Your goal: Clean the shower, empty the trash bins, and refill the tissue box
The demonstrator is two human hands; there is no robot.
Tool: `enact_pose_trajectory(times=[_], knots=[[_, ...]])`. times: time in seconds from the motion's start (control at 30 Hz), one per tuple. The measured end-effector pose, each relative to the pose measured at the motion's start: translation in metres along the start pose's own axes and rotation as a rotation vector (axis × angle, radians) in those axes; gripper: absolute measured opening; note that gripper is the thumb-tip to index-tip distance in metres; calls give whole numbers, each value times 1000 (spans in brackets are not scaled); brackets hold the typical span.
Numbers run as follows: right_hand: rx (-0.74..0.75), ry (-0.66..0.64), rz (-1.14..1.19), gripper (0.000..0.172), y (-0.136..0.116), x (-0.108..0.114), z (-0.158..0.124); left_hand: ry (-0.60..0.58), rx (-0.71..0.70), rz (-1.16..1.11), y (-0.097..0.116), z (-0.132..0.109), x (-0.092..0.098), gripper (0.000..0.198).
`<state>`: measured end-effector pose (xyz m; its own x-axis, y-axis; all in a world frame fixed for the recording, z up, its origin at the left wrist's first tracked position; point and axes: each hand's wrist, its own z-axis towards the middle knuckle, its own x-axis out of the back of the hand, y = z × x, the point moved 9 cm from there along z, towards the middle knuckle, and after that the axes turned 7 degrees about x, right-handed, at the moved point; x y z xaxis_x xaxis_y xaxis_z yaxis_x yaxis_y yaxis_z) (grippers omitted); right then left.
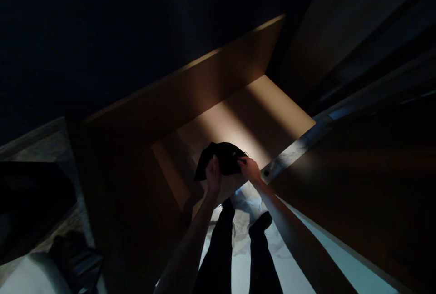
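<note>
Currently: a person is standing and looking down, with both bare arms reaching forward over a lit wooden shelf board.

Left hand: its fingers are pointing upward against the lower edge of the black cloth and seem to be gripping it, though the dark fabric is hiding the fingertips.

Right hand: its fingers are closed in a narrow pinch on the cloth's right end, beside a thin loop or thread.

Black cloth: it is bunching between the two hands, above the shelf board and not touching it, as far as this view shows.

Surroundings: a dark wooden panel is rising behind the shelf board, and a pale metal strip is running just beside the right hand. Below, black trousers are standing on a pale marble floor.

Hard to make out: heavy shadow is swallowing the cloth's folds, and a dark object at far left is cut off by the frame.
</note>
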<state>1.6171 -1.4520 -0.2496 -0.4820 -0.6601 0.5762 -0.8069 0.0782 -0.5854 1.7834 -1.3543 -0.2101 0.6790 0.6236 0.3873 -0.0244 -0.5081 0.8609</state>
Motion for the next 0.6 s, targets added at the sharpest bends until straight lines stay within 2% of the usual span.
enact_pose_trajectory(times=[0.07, 0.13, 0.17, 0.23, 0.3, 0.33, 0.4, 0.43, 0.5, 0.57, 0.6], knots=[[23, 143, -235, 30, -12, 27, -4, -28, -2, -56, 9, 14, 12, 53], [119, 197, -371, 39, -32, 41, 3, -84, -9, -71, 17, 25, 23, 57], [194, 153, -419, 48, -44, 39, 10, -113, -10, -67, 21, 30, 29, 58], [312, -64, -515, 63, -66, 25, 29, -157, -2, -47, 28, 39, 42, 60], [348, -268, -584, 52, -83, 18, 42, -163, 9, -24, 36, 47, 59, 59], [339, -314, -605, 39, -92, 23, 47, -152, 8, -14, 41, 51, 69, 58], [303, -313, -636, 18, -115, 47, 48, -102, -7, -13, 53, 58, 91, 56], [300, -295, -631, 16, -132, 62, 43, -77, -18, -10, 61, 60, 101, 55], [374, -252, -531, 27, -181, 96, 20, -69, -41, 15, 84, 60, 114, 51], [564, -194, -294, 38, -249, 131, -20, -81, -87, 63, 124, 53, 122, 42], [680, -182, -149, 41, -285, 148, -46, -86, -154, 78, 154, 46, 125, 36]])
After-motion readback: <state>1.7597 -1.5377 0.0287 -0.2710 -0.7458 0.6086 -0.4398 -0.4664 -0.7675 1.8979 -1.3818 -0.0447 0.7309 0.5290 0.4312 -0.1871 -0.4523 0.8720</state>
